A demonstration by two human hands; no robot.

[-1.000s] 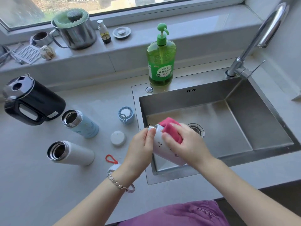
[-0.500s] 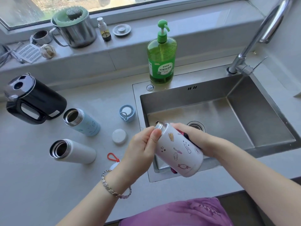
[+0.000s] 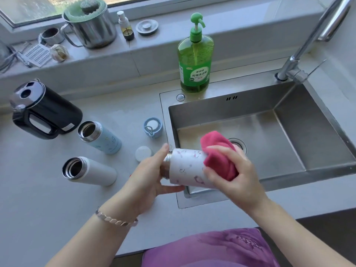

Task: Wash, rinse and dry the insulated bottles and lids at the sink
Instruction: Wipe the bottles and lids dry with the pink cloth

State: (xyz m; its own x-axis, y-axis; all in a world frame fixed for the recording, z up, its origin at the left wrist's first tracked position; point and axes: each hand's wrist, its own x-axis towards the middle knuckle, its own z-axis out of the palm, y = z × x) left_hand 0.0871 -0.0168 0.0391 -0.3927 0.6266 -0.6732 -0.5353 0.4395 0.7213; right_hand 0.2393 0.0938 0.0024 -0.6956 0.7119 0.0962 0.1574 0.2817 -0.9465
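While the patterned bottle (image 3: 185, 168) is held on its side above the front left corner of the sink (image 3: 212, 112), its steel mouth is turned to the left and its base to the right. The neck end is gripped by the left hand (image 3: 151, 177): the thumb is laid under the bottle, the fingers are wrapped over the top of the neck, and the wrist, on which a bracelet (image 3: 115, 219) is worn, is bent slightly upward from the forearm. A pink cloth (image 3: 217, 154) is clutched in the right hand (image 3: 232, 177) and pressed against the base end of the bottle; the fingers are curled over the cloth, the knuckles are turned toward the camera, and the forearm is brought in from the lower right. Part of the cloth is bunched above the hand, in front of the drain (image 3: 238, 144).

On the counter (image 3: 48, 209) to the left, a blue bottle (image 3: 103, 138) and a white bottle (image 3: 91, 171) are laid on their sides with their open mouths toward the camera. A blue lid (image 3: 153, 127) is set near the sink's edge, and a white lid (image 3: 143, 153) is seen just beside the left hand's fingers. A green soap dispenser (image 3: 195, 60) is stood behind the sink, and a black kettle (image 3: 45, 112) is placed at the far left.
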